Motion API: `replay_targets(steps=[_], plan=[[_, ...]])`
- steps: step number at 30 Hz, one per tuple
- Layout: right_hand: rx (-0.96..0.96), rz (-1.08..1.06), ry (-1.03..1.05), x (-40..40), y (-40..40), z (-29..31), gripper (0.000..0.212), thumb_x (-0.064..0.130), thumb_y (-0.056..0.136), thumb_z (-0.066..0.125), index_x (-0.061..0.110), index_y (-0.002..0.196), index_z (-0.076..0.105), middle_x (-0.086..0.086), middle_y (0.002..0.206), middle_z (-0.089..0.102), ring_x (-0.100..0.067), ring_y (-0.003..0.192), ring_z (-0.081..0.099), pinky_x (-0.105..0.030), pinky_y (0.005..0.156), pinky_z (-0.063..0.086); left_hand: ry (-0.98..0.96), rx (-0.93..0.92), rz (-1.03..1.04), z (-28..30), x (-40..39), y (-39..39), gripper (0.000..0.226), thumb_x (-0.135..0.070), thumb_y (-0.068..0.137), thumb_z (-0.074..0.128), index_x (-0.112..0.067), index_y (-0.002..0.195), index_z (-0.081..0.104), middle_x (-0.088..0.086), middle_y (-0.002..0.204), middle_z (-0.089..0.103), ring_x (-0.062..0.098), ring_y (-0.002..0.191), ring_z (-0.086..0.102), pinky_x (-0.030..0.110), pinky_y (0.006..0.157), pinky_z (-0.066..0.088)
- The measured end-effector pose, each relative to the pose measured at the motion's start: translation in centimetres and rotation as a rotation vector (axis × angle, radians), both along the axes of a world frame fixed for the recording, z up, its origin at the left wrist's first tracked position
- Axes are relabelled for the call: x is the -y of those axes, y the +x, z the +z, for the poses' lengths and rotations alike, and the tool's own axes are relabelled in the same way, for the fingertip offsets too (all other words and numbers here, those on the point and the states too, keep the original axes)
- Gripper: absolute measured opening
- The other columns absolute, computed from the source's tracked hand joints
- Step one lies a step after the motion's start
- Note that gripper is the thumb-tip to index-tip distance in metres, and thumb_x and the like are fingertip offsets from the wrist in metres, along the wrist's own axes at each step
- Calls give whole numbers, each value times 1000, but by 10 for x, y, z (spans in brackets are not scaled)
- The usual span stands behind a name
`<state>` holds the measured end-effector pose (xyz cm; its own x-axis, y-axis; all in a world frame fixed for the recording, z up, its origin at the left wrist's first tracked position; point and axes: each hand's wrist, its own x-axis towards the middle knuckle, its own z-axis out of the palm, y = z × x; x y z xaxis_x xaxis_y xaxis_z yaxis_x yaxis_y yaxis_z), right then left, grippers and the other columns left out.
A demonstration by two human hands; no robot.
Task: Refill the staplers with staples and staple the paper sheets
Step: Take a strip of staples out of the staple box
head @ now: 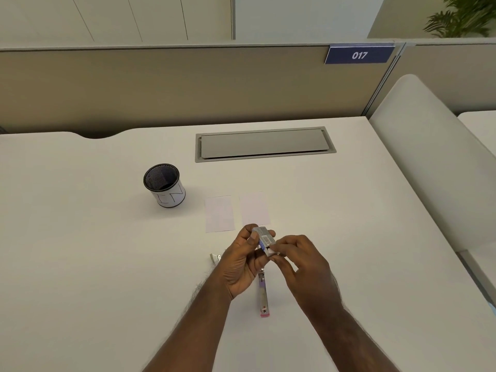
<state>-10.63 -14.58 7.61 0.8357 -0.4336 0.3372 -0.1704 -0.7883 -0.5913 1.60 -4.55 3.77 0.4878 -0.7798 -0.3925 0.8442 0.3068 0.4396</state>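
My left hand grips a small staple box with a barcode label, held above the desk. My right hand pinches the box's white inner tray at its lower right end, where it sticks out slightly. Below the hands a pink stapler lies flipped open on the desk, its metal channel facing up. Another stapler shows only a metal end to the left of my left wrist. Two small white paper sheets lie side by side just beyond the hands.
A black mesh pen cup with a white label stands at the left. A grey cable hatch is set in the desk further back. A beige partition runs behind, and a white divider borders the right.
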Motion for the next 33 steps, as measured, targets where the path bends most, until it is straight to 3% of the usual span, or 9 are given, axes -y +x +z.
replay_targets(steps=[12, 16, 19, 24, 28, 33], plan=[[123, 26, -119, -5, -6, 5, 15, 18, 81, 76, 15, 90, 65, -1, 100, 63, -10, 98, 60, -14, 74, 51, -96, 4, 40, 8, 0, 4, 19, -18, 86, 60, -10, 100, 70, 21, 108, 71, 39, 96, 71, 38, 70, 62], [122, 52, -17, -6, -9, 11, 15, 34, 90, 65, 19, 91, 64, 4, 96, 62, -7, 92, 58, -14, 73, 49, -124, 52, 28, 11, 0, 4, 20, -23, 81, 67, -14, 97, 75, 18, 111, 71, 40, 101, 69, 41, 79, 61], [124, 34, 67, -6, -9, 18, 7, 30, 94, 58, 24, 93, 63, 12, 92, 62, -3, 88, 59, -18, 72, 48, -122, 56, 14, 12, -1, 4, 19, -22, 83, 64, -14, 97, 75, 17, 110, 71, 39, 101, 69, 39, 77, 62], [-5, 6, 136, -3, -4, 28, 8, 24, 90, 66, 26, 97, 68, 13, 91, 64, 0, 83, 60, -15, 69, 47, -91, 28, 21, 11, -3, 4, 22, -18, 85, 59, -10, 100, 73, 18, 109, 72, 35, 95, 71, 34, 67, 63], [-98, 30, 124, -1, -6, 37, 10, 24, 89, 68, 28, 98, 71, 13, 89, 64, -3, 80, 60, -17, 68, 48, -117, 40, -9, 13, -3, 3, 24, -19, 83, 66, -8, 103, 69, 19, 110, 71, 37, 98, 70, 34, 67, 62], [-200, 57, 51, 0, -7, 46, 10, 29, 91, 64, 32, 98, 70, 10, 86, 61, -7, 77, 58, -24, 64, 50, -135, 23, -35, 13, -3, 2, 21, -17, 86, 59, -9, 102, 70, 19, 111, 71, 38, 100, 70, 33, 66, 62]])
